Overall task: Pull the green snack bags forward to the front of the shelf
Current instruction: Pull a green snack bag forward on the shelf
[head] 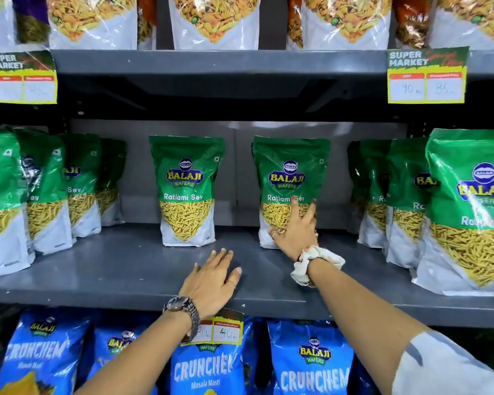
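Hands reach into a shelf of green snack bags

Two green bags (186, 192) (290, 178) full of yellow sticks stand upright, far back on the grey shelf (111, 269). The right hand (294, 223), fingers spread wide, presses on the front of the right bag. The left hand (211, 280) lies open and flat on the shelf, holding nothing. There is bare shelf in front of both bags.

Green tops over white bases, with yellow sticks pictured, are shown on the snack bags (186, 189). The shelf (120, 269) is grey. Blue is seen on the packets (308, 360) beneath; the price tag (427, 76) is yellow-edged.
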Demonstrator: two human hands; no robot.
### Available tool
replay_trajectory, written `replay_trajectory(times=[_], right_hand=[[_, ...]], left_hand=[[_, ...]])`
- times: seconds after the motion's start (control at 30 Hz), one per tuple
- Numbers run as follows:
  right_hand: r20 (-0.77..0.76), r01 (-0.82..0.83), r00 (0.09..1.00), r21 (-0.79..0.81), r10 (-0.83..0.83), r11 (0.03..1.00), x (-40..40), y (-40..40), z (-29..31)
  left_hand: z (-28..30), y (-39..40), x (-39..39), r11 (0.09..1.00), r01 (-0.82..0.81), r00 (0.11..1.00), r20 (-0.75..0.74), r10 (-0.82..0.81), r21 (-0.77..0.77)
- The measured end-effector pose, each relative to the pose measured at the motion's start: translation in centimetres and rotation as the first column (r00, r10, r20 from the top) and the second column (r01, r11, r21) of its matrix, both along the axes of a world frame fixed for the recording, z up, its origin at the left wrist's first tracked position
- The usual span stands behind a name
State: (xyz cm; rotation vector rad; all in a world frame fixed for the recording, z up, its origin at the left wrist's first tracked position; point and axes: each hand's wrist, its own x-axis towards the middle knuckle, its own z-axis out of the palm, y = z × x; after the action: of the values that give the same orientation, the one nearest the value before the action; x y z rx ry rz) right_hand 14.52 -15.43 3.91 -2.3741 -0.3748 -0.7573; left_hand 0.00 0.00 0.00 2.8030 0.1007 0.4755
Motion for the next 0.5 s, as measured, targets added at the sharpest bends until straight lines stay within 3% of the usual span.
replay_trajectory(times=[0.13,0.5], right_hand=[[-0.039,0.057,0.998,0.057,-0.054,0.997,0.8,1.4,-0.1],[-0.014,0.092,0.996,0.137,-0.091,0.986,2.4,1.9,-0.1]], left_hand=[[-0.5,0.1,0.4,0.996,-0.027,0.999,-0.041,0.03,0.086],[-0.6,0.0,0.5,0.993,-0.027,0.998,-0.05,0.032,0.112]])
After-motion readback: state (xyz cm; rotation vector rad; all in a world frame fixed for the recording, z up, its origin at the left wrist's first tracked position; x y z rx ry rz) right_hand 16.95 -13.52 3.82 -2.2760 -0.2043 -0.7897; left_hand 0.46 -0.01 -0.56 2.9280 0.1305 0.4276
